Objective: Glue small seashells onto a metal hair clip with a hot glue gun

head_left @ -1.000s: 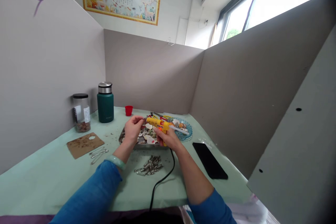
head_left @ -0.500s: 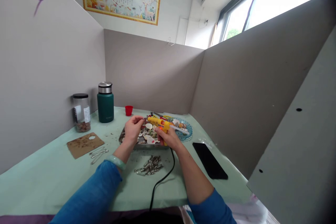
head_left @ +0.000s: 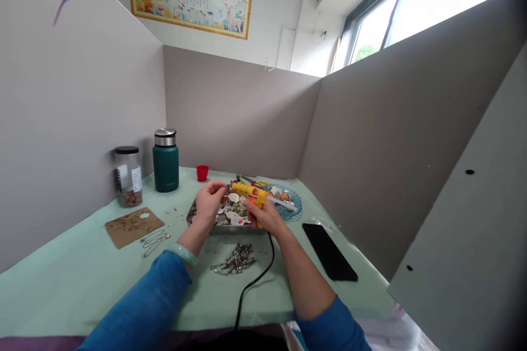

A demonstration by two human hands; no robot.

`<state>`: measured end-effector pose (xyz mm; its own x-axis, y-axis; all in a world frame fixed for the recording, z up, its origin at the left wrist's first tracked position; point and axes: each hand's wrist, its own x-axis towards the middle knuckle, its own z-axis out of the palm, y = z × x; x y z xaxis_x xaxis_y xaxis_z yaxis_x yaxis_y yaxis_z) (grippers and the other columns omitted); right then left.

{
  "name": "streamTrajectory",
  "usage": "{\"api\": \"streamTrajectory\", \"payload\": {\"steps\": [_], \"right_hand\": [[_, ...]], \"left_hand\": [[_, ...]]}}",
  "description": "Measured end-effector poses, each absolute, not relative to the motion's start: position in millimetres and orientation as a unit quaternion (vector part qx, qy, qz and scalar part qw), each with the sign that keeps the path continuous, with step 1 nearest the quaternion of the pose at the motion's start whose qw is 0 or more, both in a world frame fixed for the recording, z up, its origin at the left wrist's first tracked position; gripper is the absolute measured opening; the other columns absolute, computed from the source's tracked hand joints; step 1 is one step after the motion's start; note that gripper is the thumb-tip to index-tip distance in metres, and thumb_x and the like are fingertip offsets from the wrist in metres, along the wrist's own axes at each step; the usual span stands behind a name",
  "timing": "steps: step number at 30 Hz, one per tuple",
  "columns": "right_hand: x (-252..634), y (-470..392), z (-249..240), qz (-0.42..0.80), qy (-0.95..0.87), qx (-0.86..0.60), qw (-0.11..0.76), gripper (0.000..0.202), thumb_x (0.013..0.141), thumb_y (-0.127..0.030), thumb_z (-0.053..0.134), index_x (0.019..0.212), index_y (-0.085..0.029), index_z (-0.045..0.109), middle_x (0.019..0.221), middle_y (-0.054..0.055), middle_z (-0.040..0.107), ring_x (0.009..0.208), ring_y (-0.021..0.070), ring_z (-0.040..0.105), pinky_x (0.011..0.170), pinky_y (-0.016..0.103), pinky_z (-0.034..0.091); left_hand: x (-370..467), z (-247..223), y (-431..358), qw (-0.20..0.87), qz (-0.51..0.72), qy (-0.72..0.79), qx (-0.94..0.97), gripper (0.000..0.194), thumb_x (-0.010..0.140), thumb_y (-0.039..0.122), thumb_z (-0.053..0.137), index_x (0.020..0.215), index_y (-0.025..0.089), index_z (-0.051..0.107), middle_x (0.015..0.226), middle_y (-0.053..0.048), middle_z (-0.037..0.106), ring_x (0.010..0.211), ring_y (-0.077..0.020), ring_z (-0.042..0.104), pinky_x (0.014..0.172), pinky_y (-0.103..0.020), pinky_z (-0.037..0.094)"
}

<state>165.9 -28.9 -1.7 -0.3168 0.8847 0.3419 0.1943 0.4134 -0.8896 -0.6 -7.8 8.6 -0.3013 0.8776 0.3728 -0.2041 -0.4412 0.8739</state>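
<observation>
My right hand (head_left: 265,214) is wrapped round the handle of a yellow hot glue gun (head_left: 249,192), with a whitish glue stick (head_left: 282,203) poking out of its back end. The nozzle points left, up to the fingertips of my left hand (head_left: 209,200). Those fingers are pinched on something small that I cannot make out. Both hands hover over a metal tray (head_left: 234,228) filled with seashells (head_left: 234,197). Below the tray lies a pile of small metal clips or pins (head_left: 235,259). A black cord (head_left: 257,281) runs from the gun towards me.
A blue glass plate (head_left: 294,211) of shells and pliers (head_left: 249,181) lie behind. To the left are a red cup (head_left: 202,173), green bottle (head_left: 166,162), jar (head_left: 129,178), cardboard piece (head_left: 134,228) and large safety pins (head_left: 154,241). A black phone (head_left: 329,252) is right; partitions surround the table.
</observation>
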Motion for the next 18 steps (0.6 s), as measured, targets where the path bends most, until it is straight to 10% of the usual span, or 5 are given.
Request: {"api": "streamTrajectory", "payload": {"steps": [18], "right_hand": [[164.7, -33.5, 1.4, 0.381, -0.725, -0.376, 0.434, 0.044, 0.079, -0.058, 0.051, 0.064, -0.017, 0.051, 0.05, -0.003, 0.05, 0.035, 0.0077, 0.044, 0.036, 0.02, 0.034]], "left_hand": [[0.6, 10.4, -9.4, 0.387, 0.719, 0.368, 0.445, 0.022, 0.057, 0.028, 0.069, 0.072, 0.016, 0.058, 0.066, -0.003, 0.065, 0.068, -0.0188, 0.064, 0.057, -0.027, 0.05]]}}
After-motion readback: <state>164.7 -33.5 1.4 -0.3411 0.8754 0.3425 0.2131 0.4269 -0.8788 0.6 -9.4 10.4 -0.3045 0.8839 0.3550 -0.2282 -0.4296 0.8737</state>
